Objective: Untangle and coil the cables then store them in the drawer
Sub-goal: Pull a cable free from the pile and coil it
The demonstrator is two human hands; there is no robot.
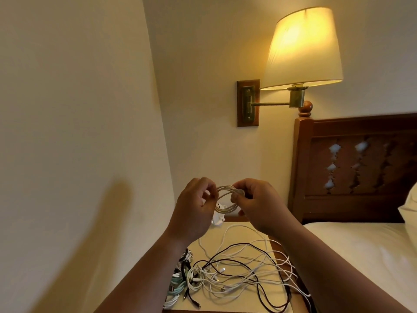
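Left hand point(194, 206): fingers curled, thumb and fingertips pinching the left side of the coil point(225, 199).
Right hand point(257, 204): fingers wrapped round the coil's right side, gripping it.
Coil: thin, pale, round cable wound into several loose oval loops, held in the air between both hands, above the back of the nightstand point(225, 304).
Tangle point(243, 267): thin white cables and a few dark ones in loose, overlapping loops, spread over the nightstand top; small white connectors show near the middle.
Bundles point(180, 281): wound cables in white, pale teal and black at the nightstand's left edge, partly hidden by the left forearm.
Nightstand: flat, smooth cream top with a wooden edge, between wall and bed point(361, 249).
Lamp point(302, 48): lit, cone-shaped fabric shade on a brass swing arm fixed to a wooden wall plate.
Headboard point(352, 125): dark carved wood with cut-outs and a turned knob on the post.
Bed: smooth white sheet; a pillow point(409, 211) corner shows at the right.
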